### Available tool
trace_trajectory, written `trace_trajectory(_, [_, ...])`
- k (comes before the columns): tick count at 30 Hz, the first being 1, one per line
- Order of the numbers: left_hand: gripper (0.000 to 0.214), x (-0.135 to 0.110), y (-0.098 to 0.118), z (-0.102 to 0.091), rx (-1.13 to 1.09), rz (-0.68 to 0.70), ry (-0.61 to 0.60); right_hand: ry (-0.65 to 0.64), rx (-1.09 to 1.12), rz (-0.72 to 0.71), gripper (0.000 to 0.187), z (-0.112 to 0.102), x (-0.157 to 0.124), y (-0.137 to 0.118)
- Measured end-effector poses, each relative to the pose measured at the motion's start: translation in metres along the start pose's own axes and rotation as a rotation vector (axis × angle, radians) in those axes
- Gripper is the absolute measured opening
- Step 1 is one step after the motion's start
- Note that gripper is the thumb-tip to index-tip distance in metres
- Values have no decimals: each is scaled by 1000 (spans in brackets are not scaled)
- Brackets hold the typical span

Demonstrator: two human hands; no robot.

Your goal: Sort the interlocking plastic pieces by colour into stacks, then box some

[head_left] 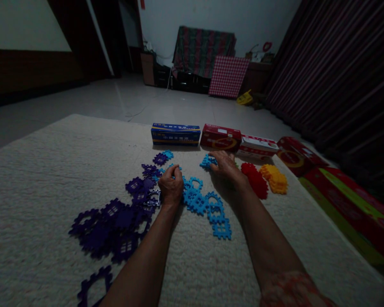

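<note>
On a cream carpet (45,179) lie flat plastic interlocking tiles sorted by colour. My left hand (170,184) is curled shut over the near end of the light blue tiles (208,207), beside several purple tiles (118,221). What its fingers hold is hidden. My right hand (225,164) reaches farther out, its fingers closed on one light blue tile (207,161) lying apart from the rest. A stack of red tiles (255,179) and a stack of yellow tiles (275,178) stand just right of that hand.
A blue box (175,134), two red boxes (220,137) and a white-and-red box (257,146) line the carpet's far edge. Long red and green boxes (348,204) run along the right. Beyond are grey floor, a checked board (228,76) and a dark curtain (339,64).
</note>
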State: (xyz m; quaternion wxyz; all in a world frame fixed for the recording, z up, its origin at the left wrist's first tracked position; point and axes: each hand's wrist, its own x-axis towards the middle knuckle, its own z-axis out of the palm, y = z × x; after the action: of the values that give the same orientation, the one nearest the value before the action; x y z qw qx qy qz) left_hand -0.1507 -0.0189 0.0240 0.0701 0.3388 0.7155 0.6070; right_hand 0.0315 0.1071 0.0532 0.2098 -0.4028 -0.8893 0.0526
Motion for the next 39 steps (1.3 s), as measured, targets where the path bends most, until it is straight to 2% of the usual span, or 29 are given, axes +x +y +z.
trace_trajectory(6, [28, 5, -1, -2, -123, -124, 67, 63, 22, -32, 42, 3, 4, 1])
trace_trajectory(11, [33, 9, -4, -4, -164, -195, 120, 110, 100, -104, 35, 1, 13, -14])
trace_trajectory(14, [34, 11, -5, -3, -170, -198, 149, 74, 172, -182, 30, 8, 17, -33])
trace_trajectory(19, [34, 11, -10, 0, -203, -178, 149, -54, 322, -356, 37, 37, 15, -66])
trace_trajectory(24, [34, 12, -13, 1, -220, -187, 157, -186, 333, -474, 40, 52, 10, -80])
trace_trajectory(28, [35, 11, -11, 0, -181, -167, 131, -238, 251, -430, 36, 43, 7, -84])
trace_trajectory(33, [36, 10, -10, 1, -164, -166, 112, -284, 150, -295, 34, 27, 6, -82])
trace_trajectory(36, [35, 10, -12, 2, -172, -163, 105, -287, 119, -223, 35, 24, 6, -75])
trace_trajectory(39, [35, 10, -13, 2, -173, -160, 99, -290, 95, -214, 35, 24, 7, -71])
